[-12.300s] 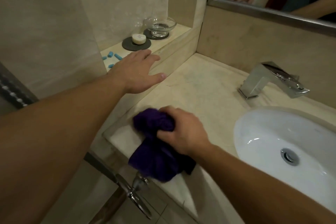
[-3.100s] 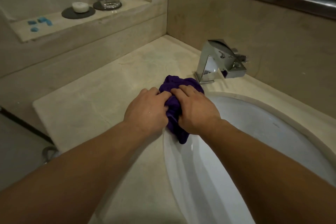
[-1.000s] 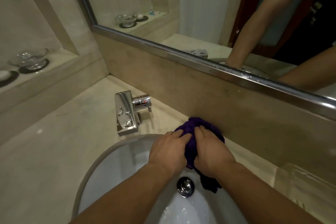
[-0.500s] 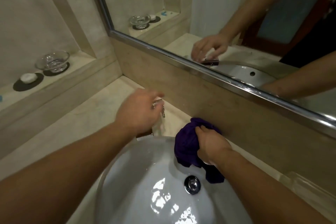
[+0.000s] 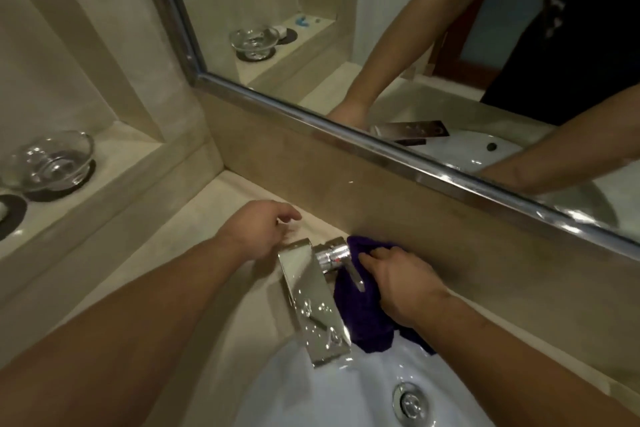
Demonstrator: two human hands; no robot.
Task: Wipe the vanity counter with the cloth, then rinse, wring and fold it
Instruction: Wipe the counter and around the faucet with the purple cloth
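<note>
The purple cloth [image 5: 363, 312] is bunched on the beige counter [image 5: 207, 239], between the chrome faucet [image 5: 311, 291] and the back wall, with its lower end hanging over the rim of the white sink [image 5: 332, 392]. My right hand [image 5: 398, 282] grips the cloth from above, fingertips close to the faucet's lever. My left hand [image 5: 258, 236] hovers at the faucet's back left corner with relaxed fingers pointing at the wall and holds nothing. Whether it touches the faucet is hidden.
The drain [image 5: 408, 400] sits low in the sink. A glass dish [image 5: 52, 159] on a dark coaster stands on the raised ledge at left, with another coaster [image 5: 10, 215] beside it. A framed mirror [image 5: 381, 146] runs above the backsplash.
My left hand has come off the top of the faucet and now sits to its left. My right hand has pushed the cloth back toward the faucet lever.
</note>
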